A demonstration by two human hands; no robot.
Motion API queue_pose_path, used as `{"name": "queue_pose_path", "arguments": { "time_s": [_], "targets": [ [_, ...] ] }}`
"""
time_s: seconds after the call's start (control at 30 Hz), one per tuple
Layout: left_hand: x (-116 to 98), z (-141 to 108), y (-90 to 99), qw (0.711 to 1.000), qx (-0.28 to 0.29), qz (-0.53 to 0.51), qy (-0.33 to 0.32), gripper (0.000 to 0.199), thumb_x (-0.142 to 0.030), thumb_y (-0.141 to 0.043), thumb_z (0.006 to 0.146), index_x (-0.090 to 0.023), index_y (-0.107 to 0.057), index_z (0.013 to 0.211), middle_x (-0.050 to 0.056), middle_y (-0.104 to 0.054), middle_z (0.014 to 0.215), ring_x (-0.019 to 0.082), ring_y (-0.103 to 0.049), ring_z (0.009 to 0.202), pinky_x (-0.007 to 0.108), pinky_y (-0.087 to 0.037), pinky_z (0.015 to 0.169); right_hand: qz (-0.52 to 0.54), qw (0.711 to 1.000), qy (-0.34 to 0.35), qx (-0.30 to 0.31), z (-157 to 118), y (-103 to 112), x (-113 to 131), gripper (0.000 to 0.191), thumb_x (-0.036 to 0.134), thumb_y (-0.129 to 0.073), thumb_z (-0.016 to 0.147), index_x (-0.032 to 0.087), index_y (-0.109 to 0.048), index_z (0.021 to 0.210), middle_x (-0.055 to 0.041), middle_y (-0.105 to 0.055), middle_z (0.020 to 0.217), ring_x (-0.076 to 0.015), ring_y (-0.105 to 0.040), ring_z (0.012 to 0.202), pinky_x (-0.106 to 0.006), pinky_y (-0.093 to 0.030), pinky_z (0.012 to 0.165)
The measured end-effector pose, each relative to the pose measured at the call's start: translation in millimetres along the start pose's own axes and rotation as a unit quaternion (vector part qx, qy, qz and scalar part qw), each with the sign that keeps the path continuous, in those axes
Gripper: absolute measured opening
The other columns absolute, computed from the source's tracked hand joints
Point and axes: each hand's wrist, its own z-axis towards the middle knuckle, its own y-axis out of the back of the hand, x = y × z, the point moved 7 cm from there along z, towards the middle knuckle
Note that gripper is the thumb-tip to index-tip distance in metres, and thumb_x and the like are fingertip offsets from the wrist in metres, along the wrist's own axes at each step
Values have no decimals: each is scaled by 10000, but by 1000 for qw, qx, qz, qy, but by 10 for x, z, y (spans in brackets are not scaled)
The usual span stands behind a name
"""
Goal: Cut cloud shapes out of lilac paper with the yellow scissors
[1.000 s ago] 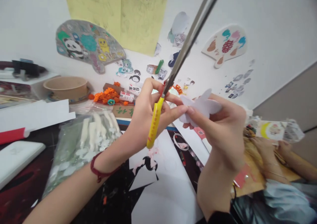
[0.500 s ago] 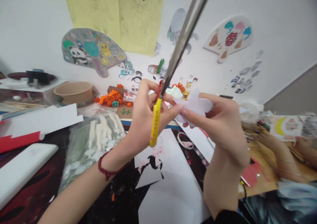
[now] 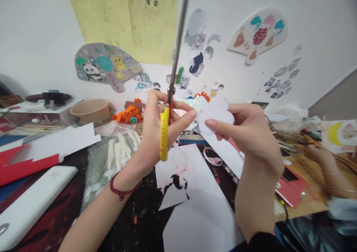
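Yellow-handled scissors (image 3: 164, 133) hang on my left hand (image 3: 158, 127), their blades pointing up past the fingers. The left thumb and index finger reach to the left edge of a white, petal-shaped paper piece (image 3: 216, 116). My right hand (image 3: 248, 129) pinches this paper from the right, thumb in front and fingers behind. Below the hands, a white sheet (image 3: 195, 192) with a faint outline and pink and black figure pieces lies on the dark table.
On the left are a plastic bag of pale pieces (image 3: 111, 162), a white slab (image 3: 36, 207), red card (image 3: 30, 164) and a round tan container (image 3: 90, 112). A person's arm (image 3: 331, 170) is at the right. Paper fans hang on the wall.
The scissors and my left hand have shifted left, the blades now more upright. The white paper has turned to face the camera more, and the left fingertips have drawn back toward its edge.
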Motion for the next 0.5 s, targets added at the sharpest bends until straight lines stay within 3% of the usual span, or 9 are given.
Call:
{"name": "queue_pose_path", "arguments": {
  "time_s": [0.23,0.37,0.5],
  "targets": [
    [44,-44,-115,998,49,-15,28,444,-187,-831,761,-234,-433,953,-40,-663,804,78,-547,580,272,-402,522,62,998,2,-2,28,38,-38,255,333,-916,662,194,-705,626,62,-565,536,-70,-454,502,-235,-327,453],
    [30,-82,-153,998,48,-8,30,411,-194,-817,789,-221,-457,985,-30,-684,787,105,-626,656,258,-438,546,112,994,8,-4,56,56,-44,228,322,-905,682,197,-720,636,52,-578,558,-72,-484,521,-234,-402,482],
    [-14,-97,-178,999,33,1,28,396,-184,-814,787,-208,-452,945,-33,-677,755,93,-600,623,248,-422,528,128,992,-6,20,72,62,-93,195,300,-901,689,204,-733,660,48,-605,570,-69,-509,503,-221,-410,450]
  ]
}}
